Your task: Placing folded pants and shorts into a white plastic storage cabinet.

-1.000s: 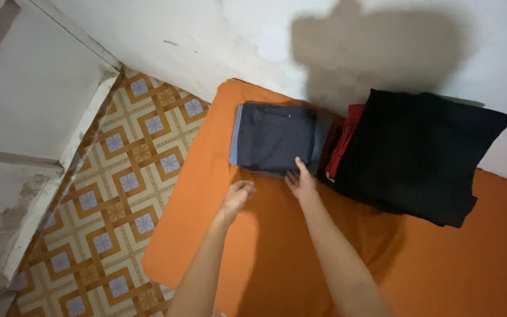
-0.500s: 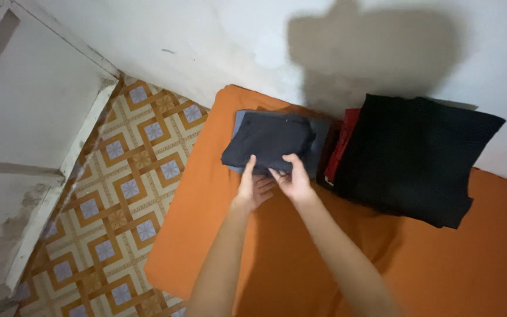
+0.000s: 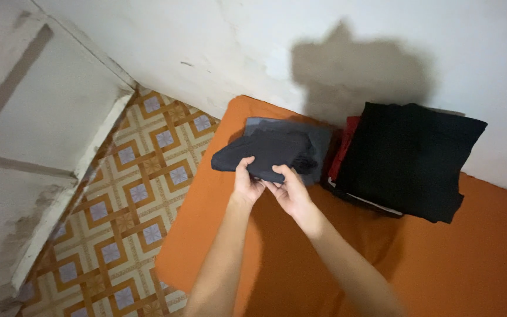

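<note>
Both hands meet at the near edge of a dark folded garment, and each is closed on its cloth. On the left hand the thumb lies on top of the fabric and the fingers curl under it. Just beside it, the right hand pinches the same edge, its fingers bent round the hem. The two hands are almost touching.

Held this way, the dark folded garment is lifted slightly, with one corner drooping out to the left over the edge of the orange mattress. It hangs above a grey folded garment, which lies flat on the mattress close to the wall.

Right of these stands a stack of folded clothes. A large black garment lies on top, a strip of red cloth shows at the stack's left side, and a thin pale edge shows low down.

A white wall runs behind the mattress, bearing a dark shadow. To the left, the patterned tile floor shows squares of brown, cream and pale blue, bordered by a white door frame.
</note>
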